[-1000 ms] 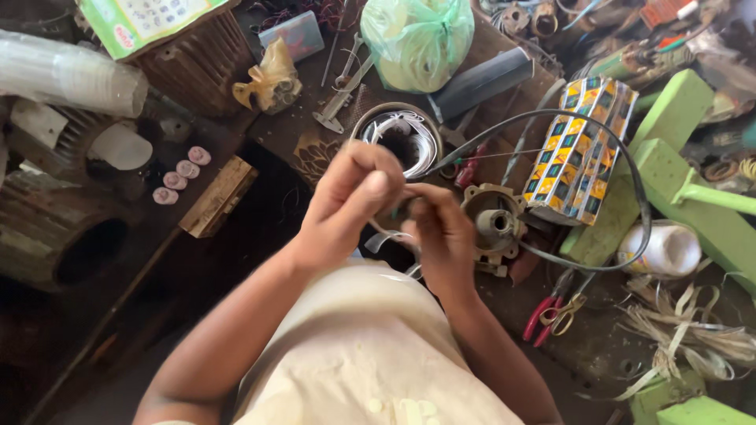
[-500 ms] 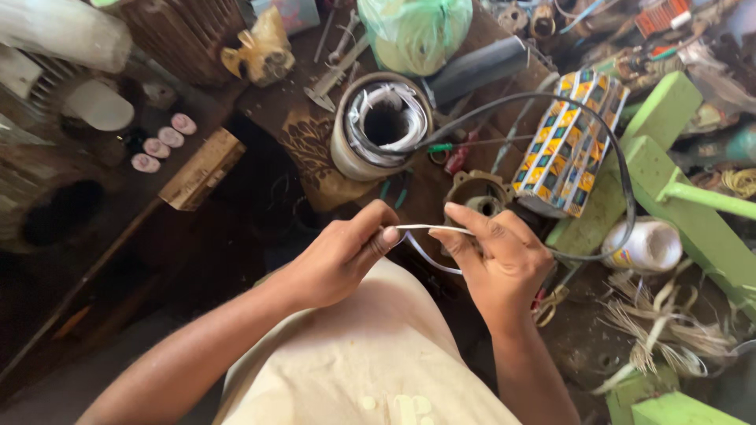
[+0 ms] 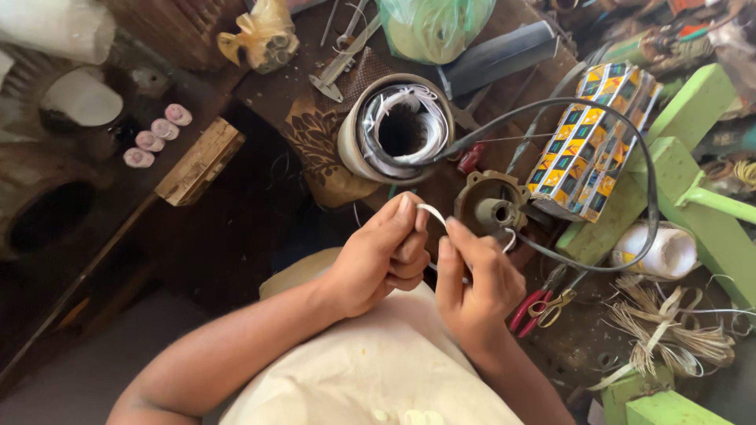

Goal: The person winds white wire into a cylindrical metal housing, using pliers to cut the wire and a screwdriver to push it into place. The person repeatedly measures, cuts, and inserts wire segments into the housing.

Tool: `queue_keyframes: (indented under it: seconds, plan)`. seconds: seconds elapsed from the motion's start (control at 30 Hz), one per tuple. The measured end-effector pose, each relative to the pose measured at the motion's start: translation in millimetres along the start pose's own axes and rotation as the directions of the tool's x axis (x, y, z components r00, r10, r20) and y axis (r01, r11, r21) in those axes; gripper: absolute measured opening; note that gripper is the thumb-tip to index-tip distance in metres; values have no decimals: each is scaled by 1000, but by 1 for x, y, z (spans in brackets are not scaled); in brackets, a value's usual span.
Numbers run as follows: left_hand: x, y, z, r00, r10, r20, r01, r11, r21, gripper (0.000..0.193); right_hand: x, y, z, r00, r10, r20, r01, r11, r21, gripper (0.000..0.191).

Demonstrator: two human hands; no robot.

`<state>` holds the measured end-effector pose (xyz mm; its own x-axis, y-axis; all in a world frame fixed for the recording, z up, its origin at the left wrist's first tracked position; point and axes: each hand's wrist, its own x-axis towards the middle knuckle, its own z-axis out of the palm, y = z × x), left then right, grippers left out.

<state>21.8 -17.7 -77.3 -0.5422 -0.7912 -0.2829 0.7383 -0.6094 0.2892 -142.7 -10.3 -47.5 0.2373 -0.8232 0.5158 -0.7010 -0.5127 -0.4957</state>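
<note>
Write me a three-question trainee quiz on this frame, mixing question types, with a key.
1. True or false: both hands grip the thin white strip.
2. What lies nearest the right hand? A) red-handled pliers B) yellow bag C) wooden block
3. What fills the round motor stator beyond the left hand?

Key: 1 true. 2 A. 3 white windings around a dark hollow centre.

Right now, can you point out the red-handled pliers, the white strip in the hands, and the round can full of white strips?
red-handled pliers (image 3: pixel 529 308), head view, on a red handle.
white strip (image 3: pixel 432 212), head view, on its bend between the fingertips.
round can (image 3: pixel 352 154), head view, on its outer wall.
</note>
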Motion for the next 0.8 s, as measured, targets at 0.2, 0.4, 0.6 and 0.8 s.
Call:
queue_keyframes:
  seconds: [0.2, 0.4, 0.6, 0.8]
  plan:
    - [-9, 56, -20, 898, 437, 48, -230, 376, 897, 30, 33, 21, -18, 986, 61, 152, -34, 984, -176, 23]
    - [2, 97, -69, 870, 485, -85, -65, 285, 956, 19, 78, 40, 0, 894, 368, 257, -311, 921, -234, 36]
    - [33, 107, -102, 816, 556, 157, -291, 160, 943, 16, 104, 68, 42, 926, 58, 373, 53, 959, -279, 31]
    - [48, 112, -121, 822, 538, 188, -364, 242, 899, 21, 116, 75, 63, 815, 67, 576, 44, 983, -176, 36]
